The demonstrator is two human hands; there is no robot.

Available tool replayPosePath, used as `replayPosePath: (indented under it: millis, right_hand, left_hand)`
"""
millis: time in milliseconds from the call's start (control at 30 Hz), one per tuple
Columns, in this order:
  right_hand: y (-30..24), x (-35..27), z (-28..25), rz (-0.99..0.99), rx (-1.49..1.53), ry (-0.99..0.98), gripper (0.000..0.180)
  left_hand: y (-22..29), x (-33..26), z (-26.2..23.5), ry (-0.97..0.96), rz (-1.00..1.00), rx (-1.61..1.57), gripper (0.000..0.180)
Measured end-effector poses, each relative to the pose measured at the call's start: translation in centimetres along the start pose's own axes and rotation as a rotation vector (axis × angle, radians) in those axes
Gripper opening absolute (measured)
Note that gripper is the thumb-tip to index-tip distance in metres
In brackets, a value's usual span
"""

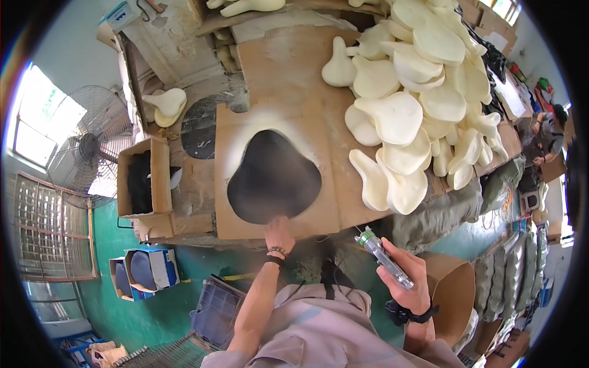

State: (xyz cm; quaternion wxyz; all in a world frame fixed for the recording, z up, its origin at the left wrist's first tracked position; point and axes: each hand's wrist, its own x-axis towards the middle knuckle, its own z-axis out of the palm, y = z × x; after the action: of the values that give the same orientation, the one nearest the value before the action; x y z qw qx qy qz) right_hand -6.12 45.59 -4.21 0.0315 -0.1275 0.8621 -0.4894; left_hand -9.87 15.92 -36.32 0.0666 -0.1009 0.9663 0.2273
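I can't make out the fingers of my left hand: they tuck under or against the near rim of the black saddle-shaped piece, so whether they pinch it or just press on it stays unclear from here. That black piece lies flat on a cardboard sheet at the near edge of the counter, ringed by a pale halo of overspray. My left forearm runs straight up from the lower edge, wrist with a bead bracelet and dark band, palm down.

My right hand hangs off the counter's near edge, fingers wrapped tight around a slim tool with a metallic barrel and green tip, tip angled up toward the counter. What the tool is exactly, I can't tell. The wrist wears a black watch.

A heap of cream foam saddle pads covers the counter's right side, its far part cut off by the frame. At the left edge sits an open cardboard box with dark contents I can't identify.
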Motion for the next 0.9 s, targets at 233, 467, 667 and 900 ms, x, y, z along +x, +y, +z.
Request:
replayPosePath:
  millis: [233, 467, 667, 900]
  right_hand:
    - [-0.9, 0.8, 0.6, -0.106, -0.003, -0.223, 0.072]
    - [-1.1, 0.7, 0.4, -0.126, -0.042, -0.156, 0.071]
    - [-0.8, -1.3, -0.7, -0.085, -0.088, -0.176, 0.065]
    - [-1.0, -1.6, 0.0, -0.028, -0.032, -0.129, 0.069]
  left_hand:
    - [-2.5, -1.3, 2.8, 0.135, 0.065, -0.053, 0.048]
    - [-3.8, -4.1, -0.2, -0.056, 0.022, -0.365, 0.034]
    - [-13.4, -11.0, 1.7, -0.163, -0.14, -0.344, 0.029]
    - [-25.2, -22.2, 9.5, -0.506, -0.512, -0.139, 0.034]
